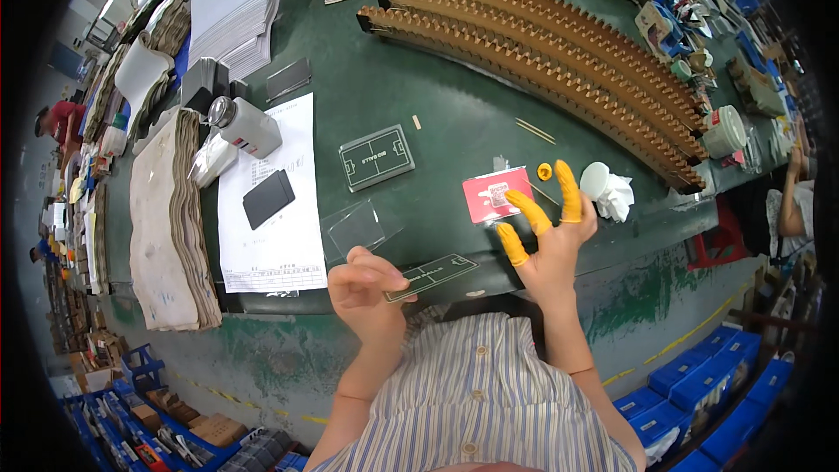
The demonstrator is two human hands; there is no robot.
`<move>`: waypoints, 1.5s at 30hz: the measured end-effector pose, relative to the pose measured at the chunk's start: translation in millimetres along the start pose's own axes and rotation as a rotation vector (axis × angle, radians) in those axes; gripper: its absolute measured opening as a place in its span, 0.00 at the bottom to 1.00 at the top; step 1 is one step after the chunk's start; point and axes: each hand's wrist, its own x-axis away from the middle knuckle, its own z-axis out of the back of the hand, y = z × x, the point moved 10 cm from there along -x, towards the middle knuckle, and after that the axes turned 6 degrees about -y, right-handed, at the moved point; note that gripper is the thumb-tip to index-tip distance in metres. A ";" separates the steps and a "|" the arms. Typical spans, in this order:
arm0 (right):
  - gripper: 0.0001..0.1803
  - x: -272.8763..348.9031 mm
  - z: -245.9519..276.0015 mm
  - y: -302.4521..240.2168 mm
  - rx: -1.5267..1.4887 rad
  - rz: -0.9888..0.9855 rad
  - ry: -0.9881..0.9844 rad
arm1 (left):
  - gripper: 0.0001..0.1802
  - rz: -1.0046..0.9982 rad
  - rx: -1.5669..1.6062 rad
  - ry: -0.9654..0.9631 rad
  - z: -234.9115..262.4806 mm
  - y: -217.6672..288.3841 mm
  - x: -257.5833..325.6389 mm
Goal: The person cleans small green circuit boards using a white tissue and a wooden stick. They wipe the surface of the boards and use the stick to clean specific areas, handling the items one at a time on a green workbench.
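My left hand point(367, 290) pinches the corner of a thin dark green card point(437, 276) printed with white football-pitch lines, held at the table's near edge. My right hand point(552, 245) wears yellow finger cots on three fingers, which are spread apart. One fingertip lies over or just above a pink-red card point(477, 198) bearing a white code label; whether it touches, I cannot tell. A stack of matching pitch cards point(377, 158) lies farther off. Between it and my left hand is a clear plastic sleeve point(357, 225). A loose yellow finger cot point(545, 172) sits beyond my right hand.
Long brown slotted racks point(542, 57) stretch across the far right. White tissue point(616, 199) is beside a round white lid point(594, 179). At left, a bottle point(247, 127) and black cards point(268, 199) rest on a printed sheet point(284, 260), beside a thick cloth stack point(175, 227).
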 end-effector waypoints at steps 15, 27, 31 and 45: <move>0.21 -8.6 -20.7 -10.0 0.025 0.050 -0.141 | 0.21 -0.003 0.068 0.046 9.5 -2.1 1.3; 0.23 -7.0 -25.8 -10.8 0.071 0.068 -0.149 | 0.26 -0.061 0.132 -0.010 10.6 -2.4 0.7; 0.23 -8.0 -24.5 -11.7 0.085 0.066 -0.154 | 0.24 -0.051 0.151 -0.006 9.8 -3.2 0.4; 0.16 43.5 42.6 -43.8 -0.188 0.228 0.153 | 0.22 -0.080 -0.044 0.031 6.7 7.7 2.7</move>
